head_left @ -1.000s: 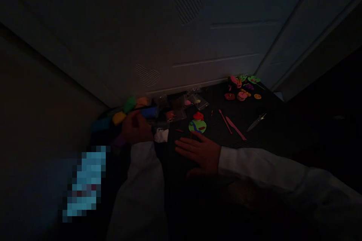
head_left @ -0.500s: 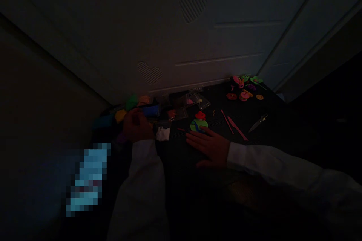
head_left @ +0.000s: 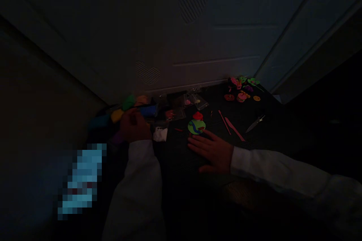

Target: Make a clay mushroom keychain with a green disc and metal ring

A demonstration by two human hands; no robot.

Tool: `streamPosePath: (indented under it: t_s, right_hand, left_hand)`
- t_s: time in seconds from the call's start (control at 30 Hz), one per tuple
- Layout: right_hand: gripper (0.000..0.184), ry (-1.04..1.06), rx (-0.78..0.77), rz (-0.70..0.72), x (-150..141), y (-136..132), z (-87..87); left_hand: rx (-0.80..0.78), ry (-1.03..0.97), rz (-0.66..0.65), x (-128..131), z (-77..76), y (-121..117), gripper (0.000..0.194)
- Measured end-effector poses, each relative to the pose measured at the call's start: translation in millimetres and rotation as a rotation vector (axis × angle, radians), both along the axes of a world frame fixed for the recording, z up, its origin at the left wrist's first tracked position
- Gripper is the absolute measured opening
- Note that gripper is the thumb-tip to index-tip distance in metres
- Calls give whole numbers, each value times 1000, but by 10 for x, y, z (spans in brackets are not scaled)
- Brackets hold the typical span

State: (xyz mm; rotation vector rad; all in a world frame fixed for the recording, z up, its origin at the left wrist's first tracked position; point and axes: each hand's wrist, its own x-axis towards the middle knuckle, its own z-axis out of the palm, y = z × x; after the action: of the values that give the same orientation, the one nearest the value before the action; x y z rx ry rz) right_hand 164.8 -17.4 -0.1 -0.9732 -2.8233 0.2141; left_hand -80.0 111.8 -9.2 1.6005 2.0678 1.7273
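Left of centre: your left hand [head_left: 135, 126] curled beside blue packet [head_left: 148, 111], grip unclear | below centre: your right hand [head_left: 213, 152], fingers apart, near green disc [head_left: 194, 123]

left hand [head_left: 135, 125] curled near blue packet [head_left: 149, 111] | right hand [head_left: 212, 153] flat near green disc [head_left: 200, 124]

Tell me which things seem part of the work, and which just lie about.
Likely part of it:
- green disc, by the right hand
- blue packet, beside the left hand
- pink knife-shaped tool

Likely lying about:
- yellow disc
- pink cake-shaped piece
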Motion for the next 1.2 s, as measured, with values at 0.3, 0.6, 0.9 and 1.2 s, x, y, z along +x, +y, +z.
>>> streamPosePath:
  t_s: [0.3,0.6,0.9,1.2]
  right_hand:
    - [72,21,23,-1,-153,68,21]
    - [71,15,-9,34,-143,-122,74]
    - [73,8,-3,-6,25,-23,25]
    - [70,35,24,-40,-85,103,53]
  left_hand:
    - [9,-4,-10,34,35,-31,26]
    - [11,-7,-18,31,-18,-6,26]
    - [4,-7,-9,54,22,-19,25]
    - [6,19,-35,53,5,-30,27]
